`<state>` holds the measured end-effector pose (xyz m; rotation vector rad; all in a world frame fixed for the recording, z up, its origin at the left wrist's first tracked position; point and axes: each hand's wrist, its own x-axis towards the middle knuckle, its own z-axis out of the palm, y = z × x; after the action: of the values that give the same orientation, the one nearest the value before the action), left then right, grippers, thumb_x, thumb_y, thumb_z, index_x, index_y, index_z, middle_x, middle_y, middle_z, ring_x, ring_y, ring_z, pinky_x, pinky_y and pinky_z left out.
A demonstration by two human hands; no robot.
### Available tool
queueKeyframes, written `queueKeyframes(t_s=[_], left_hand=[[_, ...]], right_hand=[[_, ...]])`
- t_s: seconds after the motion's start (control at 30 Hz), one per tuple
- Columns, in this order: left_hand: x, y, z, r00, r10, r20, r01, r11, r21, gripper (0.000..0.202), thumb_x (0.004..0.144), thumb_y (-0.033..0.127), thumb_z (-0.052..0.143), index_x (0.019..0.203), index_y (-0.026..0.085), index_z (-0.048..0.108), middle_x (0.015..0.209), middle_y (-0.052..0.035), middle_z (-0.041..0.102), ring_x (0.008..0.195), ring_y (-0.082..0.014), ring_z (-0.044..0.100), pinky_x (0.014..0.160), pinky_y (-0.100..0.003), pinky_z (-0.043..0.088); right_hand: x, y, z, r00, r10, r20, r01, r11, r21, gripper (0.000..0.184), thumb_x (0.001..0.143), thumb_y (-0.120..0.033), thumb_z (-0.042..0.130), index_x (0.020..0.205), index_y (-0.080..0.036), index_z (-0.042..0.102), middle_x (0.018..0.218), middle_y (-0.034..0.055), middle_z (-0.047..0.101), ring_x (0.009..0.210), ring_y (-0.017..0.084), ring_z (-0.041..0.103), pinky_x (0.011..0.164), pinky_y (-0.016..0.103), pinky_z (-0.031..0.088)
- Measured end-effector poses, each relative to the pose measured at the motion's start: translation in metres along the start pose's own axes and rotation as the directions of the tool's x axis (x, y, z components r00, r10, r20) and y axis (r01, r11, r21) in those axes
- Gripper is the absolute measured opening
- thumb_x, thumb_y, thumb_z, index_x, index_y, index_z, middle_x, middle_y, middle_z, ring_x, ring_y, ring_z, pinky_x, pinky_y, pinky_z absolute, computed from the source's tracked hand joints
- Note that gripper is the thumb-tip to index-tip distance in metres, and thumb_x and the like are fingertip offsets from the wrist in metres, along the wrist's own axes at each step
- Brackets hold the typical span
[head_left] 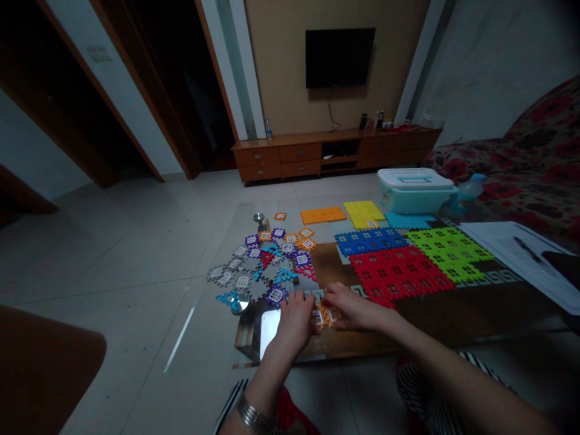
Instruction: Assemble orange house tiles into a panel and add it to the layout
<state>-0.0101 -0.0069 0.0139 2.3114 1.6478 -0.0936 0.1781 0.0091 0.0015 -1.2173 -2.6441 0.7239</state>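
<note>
Near the front edge of the glass table, my left hand (pixel 295 315) has its fingers closed on an orange interlocking tile (pixel 318 316) with a window pattern. A second orange tile (pixel 334 315) is gripped by my right hand (pixel 351 307). The two tiles lie edge to edge, and my fingers hide part of both. Just beyond my left hand is a purple tile (pixel 277 295). Loose grey, purple, orange and blue tiles spread over the table's left side, with a red triangular piece (pixel 307 273) among them.
Joined panels in red (pixel 399 273), blue (pixel 371 241), green (pixel 448 251), yellow (pixel 363 212) and orange (pixel 323 215) cover the table's right and far parts. Behind them stand a lidded box (pixel 417 194) and a bottle (pixel 469 192). A pen (pixel 528 249) rests on paper (pixel 507 241) at right.
</note>
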Motion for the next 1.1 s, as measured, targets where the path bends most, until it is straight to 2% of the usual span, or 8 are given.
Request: queueKeyframes(t_s=[0.2,0.47,0.67,0.77,0.83,0.93,1.03,1.1], left_hand=[[0.001,0.000,0.003,1.000,-0.002,0.010,0.002,1.000,-0.012,0.056,0.067,0.027,0.079,0.117,0.024,0.054,0.119,-0.0079,0.053,0.115,-0.0297,0.045,0.091,-0.039,0.035],[0.005,0.002,0.005,0.999,0.026,0.034,-0.026,1.000,0.004,0.059,0.069,0.019,0.075,0.123,0.022,0.050,0.120,-0.0079,0.052,0.114,-0.0277,0.045,0.091,-0.036,0.036],[-0.006,0.000,-0.011,0.998,-0.029,0.052,0.028,1.000,0.009,0.057,0.065,0.029,0.081,0.114,0.021,0.053,0.119,-0.0091,0.052,0.115,-0.0303,0.045,0.091,-0.040,0.037],[-0.009,0.004,-0.015,0.997,-0.056,0.059,0.057,0.998,0.001,0.057,0.063,0.037,0.083,0.109,0.019,0.054,0.121,-0.0108,0.051,0.116,-0.0313,0.045,0.092,-0.041,0.037],[-0.009,0.009,-0.012,0.999,-0.027,0.038,0.028,0.999,-0.019,0.057,0.064,0.040,0.083,0.108,0.018,0.054,0.121,-0.0108,0.051,0.115,-0.0311,0.045,0.092,-0.041,0.037],[-0.006,0.014,-0.002,0.999,0.040,0.004,-0.040,0.999,-0.032,0.051,0.067,0.039,0.080,0.106,0.019,0.055,0.118,-0.0099,0.053,0.113,-0.0309,0.046,0.092,-0.041,0.037],[-0.004,0.012,0.005,0.999,0.052,-0.008,-0.052,0.998,-0.038,0.041,0.072,0.031,0.075,0.105,0.020,0.055,0.118,-0.0092,0.053,0.111,-0.0303,0.047,0.092,-0.041,0.037],[-0.004,0.007,0.006,0.999,0.040,-0.026,-0.041,0.998,-0.040,0.038,0.072,0.028,0.073,0.106,0.020,0.056,0.117,-0.0093,0.054,0.112,-0.0303,0.048,0.091,-0.041,0.038]], right_hand=[[0.001,-0.002,0.001,0.999,-0.036,-0.031,0.037,0.998,0.058,0.059,0.067,-0.011,0.066,0.123,-0.014,0.049,0.114,0.0134,0.051,0.105,0.026,0.046,0.089,0.039,0.041],[0.000,-0.007,0.001,0.996,-0.072,-0.059,0.076,0.995,0.071,0.069,0.069,-0.010,0.064,0.134,-0.013,0.041,0.119,0.0151,0.050,0.109,0.027,0.045,0.092,0.040,0.040],[0.008,0.003,0.003,0.993,-0.098,-0.068,0.109,0.977,0.182,0.055,0.077,-0.026,0.071,0.128,-0.019,0.052,0.116,0.0112,0.057,0.107,0.023,0.052,0.093,0.038,0.042],[0.037,0.023,-0.012,0.988,0.010,-0.154,0.019,0.982,0.190,0.045,0.078,-0.029,0.072,0.120,-0.018,0.060,0.115,0.0101,0.062,0.108,0.021,0.055,0.094,0.034,0.042],[0.066,0.038,-0.026,0.946,0.213,-0.245,-0.179,0.972,0.155,0.035,0.081,-0.025,0.068,0.114,-0.016,0.063,0.114,0.0097,0.064,0.108,0.020,0.055,0.093,0.031,0.041],[0.112,0.054,-0.041,0.821,0.472,-0.321,-0.448,0.881,0.149,0.028,0.084,-0.030,0.063,0.106,-0.013,0.066,0.106,0.0122,0.067,0.101,0.023,0.059,0.085,0.031,0.044],[0.146,0.059,-0.041,0.738,0.579,-0.347,-0.562,0.812,0.158,0.037,0.075,-0.041,0.071,0.099,-0.012,0.068,0.102,0.0160,0.066,0.100,0.030,0.059,0.079,0.034,0.045],[0.159,0.058,-0.036,0.685,0.634,-0.359,-0.621,0.766,0.169,0.042,0.065,-0.042,0.078,0.096,-0.014,0.068,0.103,0.0167,0.065,0.103,0.033,0.057,0.079,0.035,0.045]])
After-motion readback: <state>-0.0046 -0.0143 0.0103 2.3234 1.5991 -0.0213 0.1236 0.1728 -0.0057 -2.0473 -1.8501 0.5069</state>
